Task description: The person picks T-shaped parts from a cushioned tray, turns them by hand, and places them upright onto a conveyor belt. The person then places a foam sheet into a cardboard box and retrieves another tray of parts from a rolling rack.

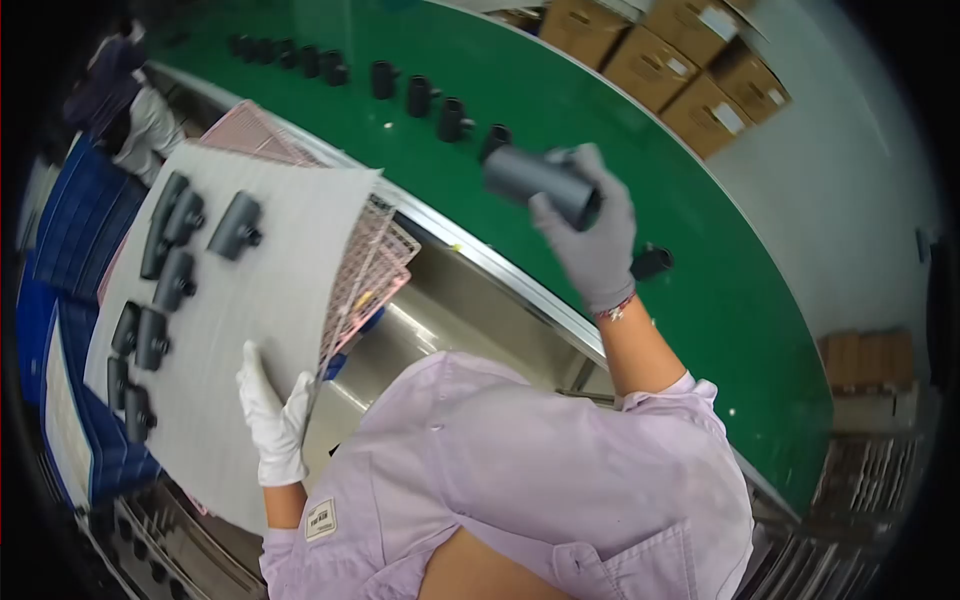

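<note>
My right hand [592,235], in a grey glove, grips a dark grey hollow tube [535,183] above the green table. The tube is tilted, and its open end faces my palm side. My left hand [270,418], in a white glove, is held over the near right part of a pale sheet [285,300], thumb and fingers apart and nothing in it. Several similar dark tubes with short side stubs lie on that sheet, one tube [237,226] apart from the others. Whether the left hand touches the sheet I cannot tell.
The green conveyor-like table [690,330] carries a row of dark pieces [420,96], with another dark piece [653,262] near my right wrist. Pink mesh racks [375,265] lie under the sheet. Cardboard boxes [650,70] stand beyond the table. Another person [125,95] is at the far left.
</note>
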`<state>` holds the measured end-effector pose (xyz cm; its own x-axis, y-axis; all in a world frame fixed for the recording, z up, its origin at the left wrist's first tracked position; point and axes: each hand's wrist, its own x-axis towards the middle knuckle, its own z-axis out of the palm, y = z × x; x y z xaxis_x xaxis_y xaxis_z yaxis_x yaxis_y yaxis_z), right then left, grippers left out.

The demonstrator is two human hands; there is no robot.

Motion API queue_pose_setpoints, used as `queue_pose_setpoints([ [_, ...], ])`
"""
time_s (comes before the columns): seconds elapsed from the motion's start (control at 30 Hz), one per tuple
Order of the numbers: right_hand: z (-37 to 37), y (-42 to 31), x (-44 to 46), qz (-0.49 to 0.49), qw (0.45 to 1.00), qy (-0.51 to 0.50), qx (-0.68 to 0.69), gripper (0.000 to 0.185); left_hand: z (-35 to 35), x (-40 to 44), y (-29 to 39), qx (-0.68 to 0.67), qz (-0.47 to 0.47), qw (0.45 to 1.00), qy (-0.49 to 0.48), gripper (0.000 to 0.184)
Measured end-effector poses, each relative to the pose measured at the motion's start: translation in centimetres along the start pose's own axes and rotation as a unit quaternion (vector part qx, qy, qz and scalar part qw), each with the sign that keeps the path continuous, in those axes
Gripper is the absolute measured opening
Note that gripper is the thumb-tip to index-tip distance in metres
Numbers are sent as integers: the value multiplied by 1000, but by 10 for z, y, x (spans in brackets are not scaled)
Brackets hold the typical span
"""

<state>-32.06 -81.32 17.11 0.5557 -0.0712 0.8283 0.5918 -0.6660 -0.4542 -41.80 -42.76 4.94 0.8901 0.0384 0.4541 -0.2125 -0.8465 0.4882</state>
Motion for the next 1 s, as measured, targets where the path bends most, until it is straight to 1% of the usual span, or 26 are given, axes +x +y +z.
queue_pose_setpoints([
  [0.03, -33, 27, 3, 96, 995, 41, -5, 30, 1, 0, 2, 30, 6, 999, -13, 78],
  [0.07, -70, 61, 1, 128, 983, 101, -87, 28, 5, -1, 2, 21, 16, 999, -21, 78],
  [0.1, -113, 94, -6, 113, 965, 135, -192, 29, 9, -1, 3, 62, 7, 998, -21, 75],
  [0.13, -155, 132, -25, 188, 914, 137, -331, 33, 11, -2, 2, 105, -5, 994, -19, 73],
  [0.17, -190, 174, -54, 202, 813, 136, -529, 41, 14, -3, -3, 103, -2, 994, -22, 73],
  [0.2, -213, 176, -62, 380, 751, 16, -540, 50, 19, -5, -11, 125, -7, 992, -25, 70],
  [0.23, -234, 194, -83, 439, 734, -42, -517, 53, 22, -6, -15, 148, -12, 989, -28, 67],
  [0.27, -247, 217, -111, 495, 711, -100, -489, 55, 24, -7, -16, 143, -3, 990, -17, 63],
  [0.3, -250, 236, -138, 491, 701, -112, -504, 57, 28, -7, -18, 147, -2, 989, -19, 63],
  [0.37, -250, 247, -161, 493, 695, -145, -502, 58, 28, -9, -17, 174, -9, 984, -28, 60],
  [0.47, -246, 253, -171, 512, 686, -142, -496, 61, 32, -12, -21, 181, 13, 983, -15, 58],
  [0.53, -250, 251, -163, 520, 673, -164, -499, 63, 32, -13, -17, 199, 16, 980, 2, 57],
  [0.57, -248, 234, -148, 510, 690, -152, -491, 66, 31, -10, -11, 188, 18, 982, 3, 55],
  [0.6, -244, 226, -138, 473, 723, -129, -487, 61, 29, -8, 0, 158, 30, 987, 24, 53],
  [0.67, -226, 225, -120, 372, 757, -90, -529, 69, 21, -5, 12, 157, -13, 987, 14, 52],
  [0.7, -212, 218, -101, 324, 809, -96, -481, 73, 23, -7, 0, 183, 18, 982, 32, 54],
  [0.77, -159, 180, -55, 243, 885, -90, -386, 59, 17, -4, 5, 185, -25, 982, 6, 58],
  [0.8, -126, 153, -33, 193, 920, -116, -322, 55, 15, 1, 8, 205, -22, 979, 4, 53],
  [0.83, -92, 124, -15, 143, 945, -138, -261, 52, 9, 6, 14, 194, -37, 980, -23, 54],
  [0.87, -54, 89, -1, 100, 966, -162, -175, 50, 8, 6, 14, 190, -41, 981, -20, 55],
  [0.9, -13, 53, 12, 59, 977, -184, -91, 48, 7, 7, 12, 182, -41, 982, -19, 56],
  [0.93, 27, 25, 21, 9, 974, -224, -4, 44, 6, 8, 11, 185, -43, 982, -9, 56],
  [0.97, 69, 1, 26, -113, 964, -236, 35, 42, 5, 8, 9, 169, -46, 984, -17, 57],
  [1.0, 111, -25, 29, -176, 946, -265, 66, 41, 3, 6, 8, 152, -51, 987, -26, 58],
])
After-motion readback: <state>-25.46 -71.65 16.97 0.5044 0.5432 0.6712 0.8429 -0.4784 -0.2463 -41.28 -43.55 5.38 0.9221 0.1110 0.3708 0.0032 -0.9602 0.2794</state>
